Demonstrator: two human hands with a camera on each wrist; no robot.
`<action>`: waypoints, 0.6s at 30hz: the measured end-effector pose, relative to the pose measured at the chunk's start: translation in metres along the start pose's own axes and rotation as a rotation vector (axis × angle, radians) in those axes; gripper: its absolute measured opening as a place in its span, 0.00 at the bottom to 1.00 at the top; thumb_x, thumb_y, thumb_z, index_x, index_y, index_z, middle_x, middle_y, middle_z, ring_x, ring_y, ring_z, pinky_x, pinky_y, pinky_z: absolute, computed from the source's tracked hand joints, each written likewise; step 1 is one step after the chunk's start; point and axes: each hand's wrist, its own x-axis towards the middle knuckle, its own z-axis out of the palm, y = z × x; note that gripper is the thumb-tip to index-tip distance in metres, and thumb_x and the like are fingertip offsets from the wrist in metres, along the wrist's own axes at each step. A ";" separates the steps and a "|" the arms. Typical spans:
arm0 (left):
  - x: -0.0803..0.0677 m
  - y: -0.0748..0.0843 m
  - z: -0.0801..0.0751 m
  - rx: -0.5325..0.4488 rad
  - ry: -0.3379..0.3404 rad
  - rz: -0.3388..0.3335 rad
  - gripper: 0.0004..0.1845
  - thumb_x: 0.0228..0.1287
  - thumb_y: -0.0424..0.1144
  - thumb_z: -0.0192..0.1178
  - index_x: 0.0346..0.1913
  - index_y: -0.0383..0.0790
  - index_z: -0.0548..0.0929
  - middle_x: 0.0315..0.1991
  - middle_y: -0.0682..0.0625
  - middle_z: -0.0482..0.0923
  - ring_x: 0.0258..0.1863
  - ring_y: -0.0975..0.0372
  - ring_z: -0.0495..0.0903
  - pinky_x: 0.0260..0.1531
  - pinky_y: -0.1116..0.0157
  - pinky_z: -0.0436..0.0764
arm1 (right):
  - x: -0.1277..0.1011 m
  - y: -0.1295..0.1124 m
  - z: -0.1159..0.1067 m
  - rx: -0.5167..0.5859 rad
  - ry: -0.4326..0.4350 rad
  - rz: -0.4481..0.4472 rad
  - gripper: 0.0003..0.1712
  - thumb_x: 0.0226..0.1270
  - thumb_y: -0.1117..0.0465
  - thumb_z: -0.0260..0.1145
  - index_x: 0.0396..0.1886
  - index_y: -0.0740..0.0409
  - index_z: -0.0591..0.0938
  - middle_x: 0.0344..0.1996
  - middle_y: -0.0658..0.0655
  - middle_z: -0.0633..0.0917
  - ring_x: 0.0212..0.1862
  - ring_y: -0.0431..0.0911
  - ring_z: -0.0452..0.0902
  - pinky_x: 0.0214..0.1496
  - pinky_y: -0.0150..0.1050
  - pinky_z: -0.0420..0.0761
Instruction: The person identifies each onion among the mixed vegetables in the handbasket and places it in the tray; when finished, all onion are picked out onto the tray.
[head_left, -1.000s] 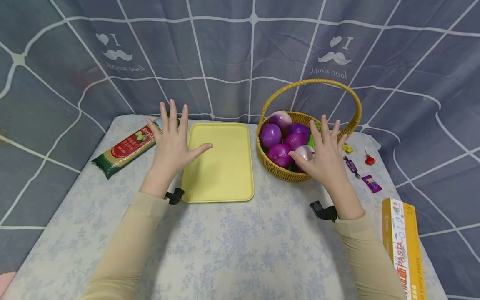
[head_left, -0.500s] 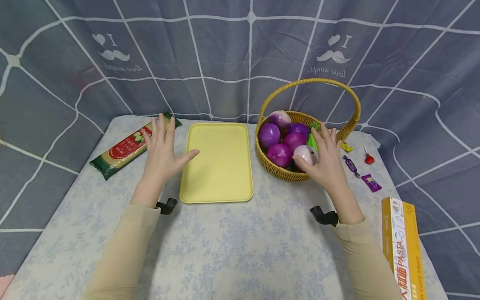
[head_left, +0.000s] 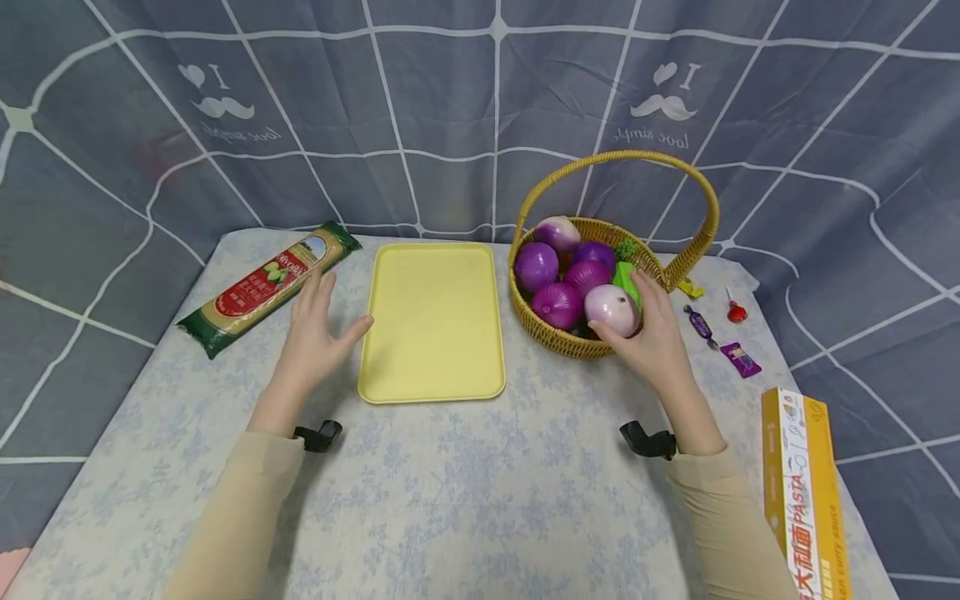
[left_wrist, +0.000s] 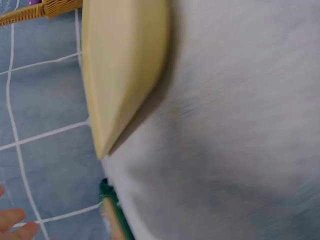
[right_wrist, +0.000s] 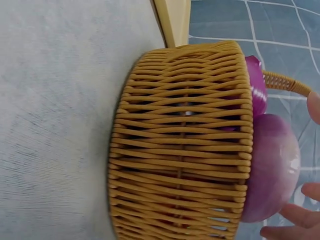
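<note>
My right hand (head_left: 658, 346) reaches over the near right rim of a wicker basket (head_left: 558, 342), thumb and fingers spread around a pale purple-white onion (head_left: 612, 309). In the right wrist view, fingertips lie close beside this onion (right_wrist: 274, 167) while the thumb stands away from it; whether any finger touches is unclear. Purple onions (head_left: 557, 305) and something green (head_left: 626, 280) fill the rest of the basket. My left hand (head_left: 306, 354) holds nothing, its thumb apart from its fingers. It hovers between a pack of pasta (head_left: 258, 287) and a yellow tray (head_left: 435, 325).
Right of the basket lie wrapped candies (head_left: 740, 359) and a red lollipop (head_left: 737, 312). A yellow pasta box (head_left: 806, 492) stands at the table's right edge. The basket's tall handle (head_left: 622, 157) arches upward. Behind the table hangs a grey-blue curtain (head_left: 450, 100).
Both hands have come down and nearer. The left has drawn back from over the pasta pack, toward the lower left. The right has lowered to the pale onion, its fingers bending more.
</note>
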 end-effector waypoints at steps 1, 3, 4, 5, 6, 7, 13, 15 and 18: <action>-0.001 -0.003 0.002 -0.010 -0.014 -0.009 0.49 0.68 0.57 0.58 0.79 0.37 0.46 0.80 0.36 0.36 0.77 0.37 0.38 0.68 0.30 0.50 | 0.000 0.001 0.001 0.003 0.002 0.009 0.53 0.56 0.51 0.75 0.76 0.59 0.59 0.75 0.66 0.59 0.75 0.63 0.53 0.69 0.69 0.61; -0.003 -0.008 0.005 -0.028 -0.049 -0.038 0.47 0.69 0.57 0.56 0.79 0.36 0.47 0.79 0.34 0.38 0.76 0.36 0.40 0.67 0.29 0.51 | -0.001 0.002 0.002 0.007 0.003 0.030 0.53 0.56 0.52 0.76 0.76 0.60 0.60 0.74 0.67 0.61 0.75 0.63 0.54 0.69 0.69 0.62; -0.003 -0.010 0.008 -0.037 -0.063 -0.049 0.46 0.70 0.56 0.56 0.79 0.36 0.47 0.79 0.33 0.39 0.76 0.35 0.40 0.67 0.30 0.51 | -0.001 0.002 0.003 0.009 0.007 0.037 0.52 0.56 0.52 0.76 0.76 0.60 0.60 0.73 0.67 0.62 0.74 0.63 0.55 0.69 0.68 0.62; -0.004 -0.011 0.009 -0.040 -0.076 -0.061 0.46 0.71 0.56 0.55 0.79 0.35 0.47 0.78 0.32 0.40 0.76 0.35 0.41 0.67 0.30 0.51 | -0.001 0.003 0.003 0.011 0.012 0.044 0.52 0.55 0.53 0.76 0.75 0.60 0.61 0.73 0.67 0.62 0.74 0.63 0.56 0.70 0.68 0.62; -0.004 -0.013 0.011 -0.045 -0.090 -0.078 0.45 0.71 0.56 0.55 0.79 0.35 0.47 0.78 0.32 0.40 0.76 0.35 0.41 0.68 0.30 0.50 | -0.001 0.003 0.004 0.014 0.016 0.048 0.51 0.55 0.53 0.76 0.75 0.61 0.62 0.72 0.68 0.63 0.74 0.63 0.57 0.70 0.67 0.62; -0.005 -0.013 0.012 -0.051 -0.104 -0.096 0.45 0.71 0.55 0.54 0.79 0.36 0.47 0.78 0.32 0.40 0.76 0.35 0.41 0.68 0.30 0.50 | 0.000 0.003 0.004 0.017 0.020 0.050 0.51 0.55 0.53 0.76 0.74 0.61 0.63 0.71 0.68 0.64 0.73 0.63 0.57 0.70 0.67 0.62; -0.008 -0.017 0.017 -0.136 -0.195 -0.192 0.42 0.74 0.53 0.53 0.79 0.36 0.47 0.78 0.32 0.44 0.76 0.38 0.49 0.71 0.39 0.59 | 0.000 0.005 0.008 0.045 0.027 0.083 0.50 0.54 0.53 0.77 0.73 0.61 0.64 0.70 0.68 0.66 0.72 0.63 0.59 0.70 0.66 0.63; -0.009 -0.018 0.018 -0.187 -0.224 -0.233 0.41 0.74 0.52 0.52 0.79 0.38 0.47 0.77 0.32 0.47 0.74 0.38 0.53 0.69 0.42 0.64 | 0.000 0.005 0.008 0.051 0.021 0.108 0.50 0.55 0.52 0.77 0.74 0.60 0.63 0.70 0.68 0.66 0.70 0.64 0.61 0.68 0.66 0.65; -0.008 -0.020 0.020 -0.235 -0.253 -0.287 0.39 0.75 0.49 0.53 0.79 0.40 0.48 0.76 0.33 0.50 0.73 0.40 0.57 0.67 0.43 0.68 | -0.001 0.006 0.010 0.064 0.004 0.148 0.51 0.55 0.50 0.76 0.75 0.59 0.62 0.70 0.68 0.67 0.68 0.64 0.65 0.66 0.64 0.69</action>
